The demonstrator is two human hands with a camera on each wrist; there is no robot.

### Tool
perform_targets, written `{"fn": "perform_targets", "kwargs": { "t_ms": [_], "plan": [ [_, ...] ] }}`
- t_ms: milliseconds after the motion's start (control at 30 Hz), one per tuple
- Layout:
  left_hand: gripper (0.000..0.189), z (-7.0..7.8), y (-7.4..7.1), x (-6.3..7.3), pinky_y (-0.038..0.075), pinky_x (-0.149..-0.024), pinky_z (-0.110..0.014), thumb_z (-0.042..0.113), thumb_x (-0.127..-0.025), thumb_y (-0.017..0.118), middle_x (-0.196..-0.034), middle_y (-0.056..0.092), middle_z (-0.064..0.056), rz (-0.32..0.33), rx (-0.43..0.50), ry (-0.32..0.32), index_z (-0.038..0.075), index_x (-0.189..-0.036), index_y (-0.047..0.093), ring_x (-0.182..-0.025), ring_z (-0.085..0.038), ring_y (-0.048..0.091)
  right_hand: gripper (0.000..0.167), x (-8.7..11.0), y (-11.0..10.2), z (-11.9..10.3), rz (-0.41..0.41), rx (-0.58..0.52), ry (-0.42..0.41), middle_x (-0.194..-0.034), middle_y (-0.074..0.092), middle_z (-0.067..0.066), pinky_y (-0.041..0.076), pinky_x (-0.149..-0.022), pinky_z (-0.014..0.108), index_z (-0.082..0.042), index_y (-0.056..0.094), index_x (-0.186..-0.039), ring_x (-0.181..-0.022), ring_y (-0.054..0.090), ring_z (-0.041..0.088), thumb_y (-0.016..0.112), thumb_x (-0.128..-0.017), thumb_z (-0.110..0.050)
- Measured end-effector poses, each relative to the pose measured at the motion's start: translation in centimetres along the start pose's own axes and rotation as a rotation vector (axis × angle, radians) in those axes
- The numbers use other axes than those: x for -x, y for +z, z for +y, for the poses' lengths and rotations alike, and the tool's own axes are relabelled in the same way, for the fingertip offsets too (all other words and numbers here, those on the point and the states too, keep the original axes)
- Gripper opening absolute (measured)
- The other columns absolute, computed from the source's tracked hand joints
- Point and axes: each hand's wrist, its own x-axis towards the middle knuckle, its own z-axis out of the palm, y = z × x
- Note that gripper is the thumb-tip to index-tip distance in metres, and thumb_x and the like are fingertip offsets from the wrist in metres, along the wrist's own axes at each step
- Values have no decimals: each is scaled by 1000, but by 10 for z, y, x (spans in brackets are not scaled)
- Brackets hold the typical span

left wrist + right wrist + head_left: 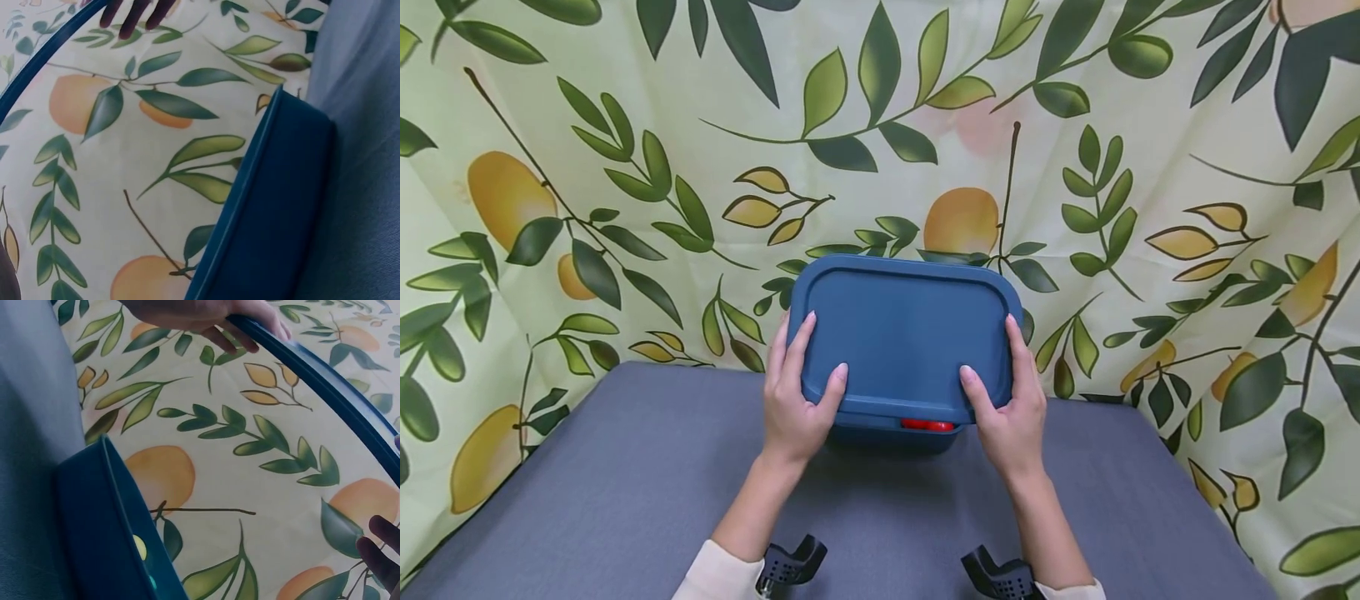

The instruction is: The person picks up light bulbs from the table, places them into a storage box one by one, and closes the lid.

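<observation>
A dark blue rectangular lid with rounded corners is held up in both hands, tilted toward the camera. My left hand grips its left side, thumb on the top face. At the right side, my right hand grips it in much the same way. Below stands a blue box, largely hidden by the lid in the head view. Something red shows inside it. Both wrist views show a gap between the lid and the box. A small yellow thing is visible at the box's inner edge.
The box stands on a grey cloth-covered table. Behind the table hangs a pale curtain printed with leaves and fruit, which also runs along both sides. A black wrist mount sits at each wrist.
</observation>
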Motion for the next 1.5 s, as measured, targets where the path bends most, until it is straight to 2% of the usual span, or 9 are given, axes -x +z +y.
{"fn": "perform_targets", "kwargs": {
  "t_ms": [67,100,300,633,767,967,1267,1500],
  "plan": [
    [66,1,1,1,51,-102,-61,19,-88,68,-157,42,-19,-25,-4,-34,12,-150,49,-139,-38,47,78,0,2,3,-7,-3,1,-158,44,7,43,-111,26,-28,36,-158,-139,48,29,71,-91,-11],
    [66,1,2,2,51,-102,-60,20,-89,68,-158,41,-18,-41,-7,-54,13,-152,48,-139,-37,47,77,0,3,5,-10,-1,5,-157,45,8,43,-109,27,-28,36,-158,-138,48,29,71,-91,-11],
    [66,-3,6,7,50,-105,-58,27,-94,67,-159,38,-16,-134,-84,-160,19,-155,43,-137,-39,50,73,3,11,18,-56,10,82,-153,47,9,44,-106,53,-33,39,-156,-135,49,29,71,-93,-17],
    [65,-27,15,23,49,-102,-61,34,-96,65,-160,38,-16,-266,-188,-309,22,-156,42,-129,-45,58,70,14,29,44,-183,120,234,-159,39,13,37,-113,63,-30,36,-158,-140,45,39,68,-96,-32],
    [65,-38,19,32,49,-103,-61,35,-97,65,-159,38,-18,-313,-210,-326,21,-156,42,-129,-46,57,73,18,35,54,-227,156,291,-164,31,15,34,-115,65,-30,31,-160,-145,39,42,67,-96,-34],
    [65,-51,22,40,47,-106,-60,34,-97,66,-159,38,-18,-350,-243,-343,18,-155,42,-132,-45,55,79,23,41,66,-318,192,333,-169,20,18,28,-118,68,-27,22,-163,-152,27,44,65,-97,-39],
    [70,-62,27,53,43,-110,-59,41,-95,67,-163,34,-20,-484,-289,-438,15,-156,42,-139,-44,49,77,34,45,81,-377,257,378,-166,23,23,30,-116,67,-19,27,-162,-149,31,49,63,-98,-40],
    [68,-65,30,57,41,-112,-60,41,-97,63,-164,32,-20,-529,-291,-492,15,-156,41,-142,-44,46,75,38,48,88,-419,276,436,-166,22,25,28,-117,67,-16,28,-161,-150,28,49,62,-98,-40]
  ]
}}
